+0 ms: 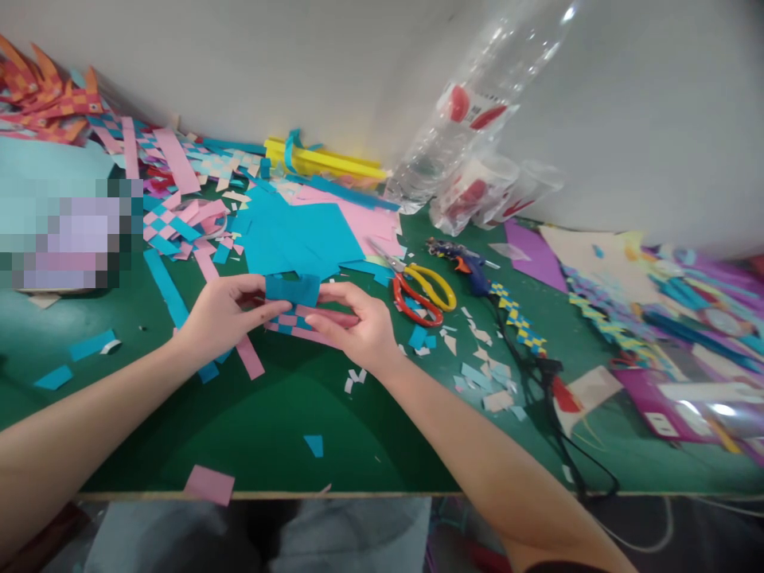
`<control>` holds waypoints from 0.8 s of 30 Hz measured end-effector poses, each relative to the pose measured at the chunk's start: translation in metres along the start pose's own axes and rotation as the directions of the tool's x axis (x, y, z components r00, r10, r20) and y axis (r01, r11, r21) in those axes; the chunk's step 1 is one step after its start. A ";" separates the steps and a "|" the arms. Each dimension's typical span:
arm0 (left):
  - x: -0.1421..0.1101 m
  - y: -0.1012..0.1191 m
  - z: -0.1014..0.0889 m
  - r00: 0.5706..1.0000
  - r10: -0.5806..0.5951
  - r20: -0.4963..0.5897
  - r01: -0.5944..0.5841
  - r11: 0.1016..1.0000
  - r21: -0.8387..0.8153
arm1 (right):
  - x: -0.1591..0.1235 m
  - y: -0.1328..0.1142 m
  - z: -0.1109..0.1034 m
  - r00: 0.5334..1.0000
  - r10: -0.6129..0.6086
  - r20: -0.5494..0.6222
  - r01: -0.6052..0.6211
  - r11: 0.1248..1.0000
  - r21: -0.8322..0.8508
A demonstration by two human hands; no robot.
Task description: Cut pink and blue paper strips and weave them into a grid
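Observation:
Both of my hands hold one small blue-and-pink woven paper piece (294,306) just above the green table (280,422). My left hand (224,314) pinches its left edge, thumb on top. My right hand (358,322) grips its right side, fingers curled over a pink strip. The top of the piece is a plain blue flap; a checkered weave shows below it.
Red-and-yellow scissors (421,290) and a blue glue gun (469,263) with a black cord lie right of my hands. Blue and pink sheets (310,231), woven mats and strips cover the back left. Clear plastic bottles (477,135) lean on the wall. Scraps litter the table.

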State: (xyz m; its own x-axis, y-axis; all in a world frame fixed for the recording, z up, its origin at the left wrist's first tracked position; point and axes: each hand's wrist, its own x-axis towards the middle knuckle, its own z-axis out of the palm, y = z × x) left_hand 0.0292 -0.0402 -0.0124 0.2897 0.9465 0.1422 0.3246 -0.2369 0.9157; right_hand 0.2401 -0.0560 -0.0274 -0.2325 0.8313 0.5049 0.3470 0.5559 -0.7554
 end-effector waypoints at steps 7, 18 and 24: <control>0.001 0.004 -0.005 0.987 -0.060 -0.151 0.048 0.995 -0.085 | 0.003 0.003 0.000 0.977 0.214 -0.017 -0.211 0.973 0.093; 0.002 -0.006 0.000 0.981 -0.191 -0.025 0.183 0.965 -0.190 | 0.005 0.006 0.000 0.950 0.305 0.064 -0.308 0.885 0.350; 0.002 -0.005 -0.001 0.965 -0.251 -0.079 0.248 0.968 -0.035 | 0.003 0.007 0.002 0.958 0.284 0.035 -0.281 0.914 0.291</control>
State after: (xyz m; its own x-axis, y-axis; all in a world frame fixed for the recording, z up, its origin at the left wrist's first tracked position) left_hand 0.0272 -0.0367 -0.0160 0.1267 0.9900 -0.0624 0.3546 0.0135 0.9349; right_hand 0.2398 -0.0499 -0.0318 -0.1560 0.9543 0.2549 0.1181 0.2742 -0.9544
